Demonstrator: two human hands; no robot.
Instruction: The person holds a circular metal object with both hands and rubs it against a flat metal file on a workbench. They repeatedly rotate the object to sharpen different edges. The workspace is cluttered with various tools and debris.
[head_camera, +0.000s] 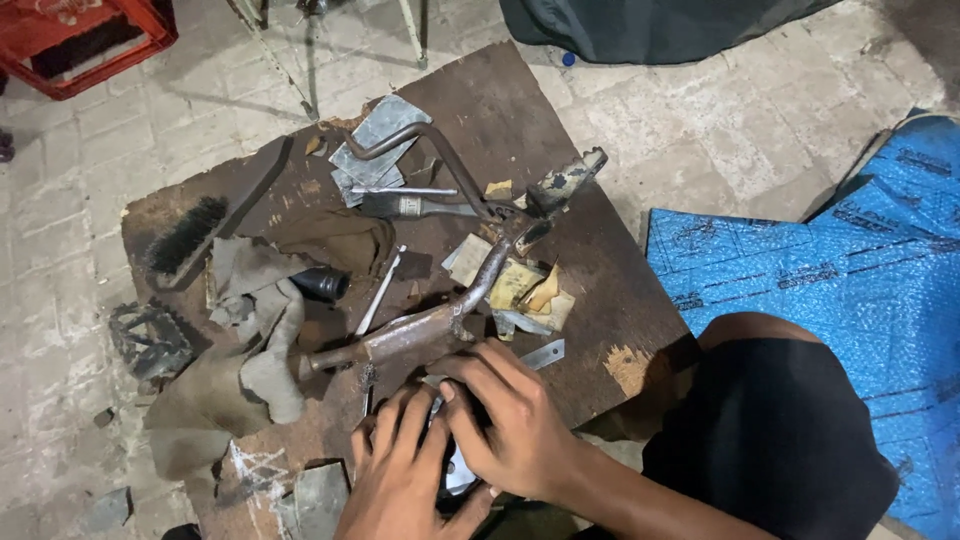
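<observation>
My right hand (510, 420) and left hand (400, 470) press together over a small shiny metal piece (458, 475), fingers curled on it. The rusty bent pipe (420, 330) lies just beyond on the counter (600, 290).

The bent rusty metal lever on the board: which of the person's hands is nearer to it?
Right. The right hand lies just below the bent rusty metal lever, fingertips almost at it. The left hand is lower, further from it.
</observation>
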